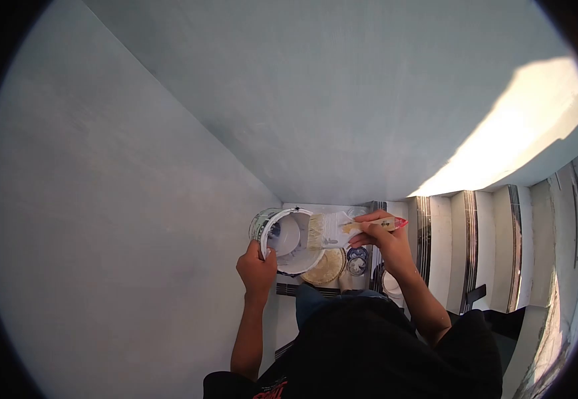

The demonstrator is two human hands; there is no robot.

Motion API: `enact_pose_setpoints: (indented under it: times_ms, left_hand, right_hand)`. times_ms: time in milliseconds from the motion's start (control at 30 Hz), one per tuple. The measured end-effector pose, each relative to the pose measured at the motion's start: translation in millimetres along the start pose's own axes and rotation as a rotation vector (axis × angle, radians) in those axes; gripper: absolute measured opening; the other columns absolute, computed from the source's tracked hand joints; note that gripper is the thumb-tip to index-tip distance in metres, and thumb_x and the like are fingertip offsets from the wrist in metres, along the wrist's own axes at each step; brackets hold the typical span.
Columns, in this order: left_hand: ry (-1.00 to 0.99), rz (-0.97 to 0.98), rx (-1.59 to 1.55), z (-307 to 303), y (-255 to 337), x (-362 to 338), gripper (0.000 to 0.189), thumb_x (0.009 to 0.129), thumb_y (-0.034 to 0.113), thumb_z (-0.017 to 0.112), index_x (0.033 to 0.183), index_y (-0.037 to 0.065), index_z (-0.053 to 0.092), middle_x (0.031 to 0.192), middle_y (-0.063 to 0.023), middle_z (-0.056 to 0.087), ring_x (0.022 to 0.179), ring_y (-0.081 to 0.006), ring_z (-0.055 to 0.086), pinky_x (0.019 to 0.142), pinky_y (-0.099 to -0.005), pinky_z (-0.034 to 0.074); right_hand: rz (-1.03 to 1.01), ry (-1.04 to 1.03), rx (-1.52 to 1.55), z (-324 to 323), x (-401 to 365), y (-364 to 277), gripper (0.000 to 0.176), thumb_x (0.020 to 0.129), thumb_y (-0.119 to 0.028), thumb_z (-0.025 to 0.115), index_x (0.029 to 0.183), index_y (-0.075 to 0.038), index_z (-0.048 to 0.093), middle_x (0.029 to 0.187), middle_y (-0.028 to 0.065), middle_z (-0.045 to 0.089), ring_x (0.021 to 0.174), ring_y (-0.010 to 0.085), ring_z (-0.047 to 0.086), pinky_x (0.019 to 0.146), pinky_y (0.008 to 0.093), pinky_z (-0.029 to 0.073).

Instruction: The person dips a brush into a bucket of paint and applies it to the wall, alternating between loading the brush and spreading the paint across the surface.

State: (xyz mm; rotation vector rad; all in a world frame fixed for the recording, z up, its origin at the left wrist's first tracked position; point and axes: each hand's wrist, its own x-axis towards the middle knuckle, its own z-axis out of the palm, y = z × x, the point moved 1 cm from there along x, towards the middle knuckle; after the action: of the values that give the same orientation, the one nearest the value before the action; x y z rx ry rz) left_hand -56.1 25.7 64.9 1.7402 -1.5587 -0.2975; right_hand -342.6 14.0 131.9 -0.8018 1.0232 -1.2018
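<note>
My left hand (257,270) grips the rim of a paint bucket (259,226), which is tilted so that its mouth faces right. White paint (287,234) shows inside it. In my right hand (382,231) is a wide paintbrush (334,230), held by its handle with the red-tipped end pointing right. The brush's paint-coated bristles point left, at the bucket's opening. Whether they touch the rim cannot be made out.
Pale grey walls (136,166) meet in a corner ahead. Below the bucket lie a round yellowish lid-like disc (325,267) and a blue-and-white round item (357,262). Stairs (443,249) with dark striped edges run right. A white round container (391,284) sits by my right forearm.
</note>
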Motion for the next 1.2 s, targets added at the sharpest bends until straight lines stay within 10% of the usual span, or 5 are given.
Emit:
enact_pose_setpoints:
  times_ms: [100,533,1000,1200]
  left_hand:
    - [-0.029,0.005,0.026,7.3,-14.7,-7.3,0.024,0.075,0.011,0.07,0.068,0.005,0.048,0.054,-0.0127,0.051,0.048,-0.0319,0.056,0.049,-0.0391,0.044]
    - [-0.009,-0.003,-0.003,49.0,45.0,-43.3,0.026,0.075,0.014,0.071,0.067,0.005,0.048,0.052,-0.0107,0.05,0.045,-0.0319,0.053,0.046,-0.0408,0.041]
    - [0.045,-0.362,-0.174,49.2,-34.0,-51.8,0.031,0.077,0.01,0.072,0.067,0.001,0.044,0.053,-0.0113,0.045,0.045,-0.0225,0.045,0.048,-0.0384,0.037]
    - [0.124,-0.364,-0.178,49.6,-47.9,-49.2,0.03,0.076,0.011,0.071,0.066,0.001,0.045,0.053,-0.012,0.045,0.045,-0.0242,0.044,0.048,-0.0391,0.036]
  right_hand:
    - [0.0,-0.005,-0.083,28.7,-2.7,41.8,0.017,0.093,-0.007,0.058,0.101,0.008,0.063,0.09,0.0174,0.069,0.076,0.0229,0.072,0.071,0.0315,0.061]
    - [-0.227,0.132,-0.904,42.5,41.8,141.9,0.023,0.078,-0.021,0.066,0.087,-0.001,0.07,0.08,0.0218,0.068,0.078,0.0405,0.067,0.071,0.0459,0.053]
    - [0.176,-0.226,-0.11,29.8,65.3,87.2,0.014,0.088,-0.006,0.066,0.096,0.006,0.067,0.083,0.0128,0.071,0.075,0.0144,0.071,0.069,0.0252,0.059]
    - [-0.209,-0.648,-0.759,43.5,89.2,109.7,0.015,0.082,-0.009,0.069,0.094,0.0,0.071,0.087,0.0128,0.072,0.082,0.0216,0.071,0.076,0.0333,0.055]
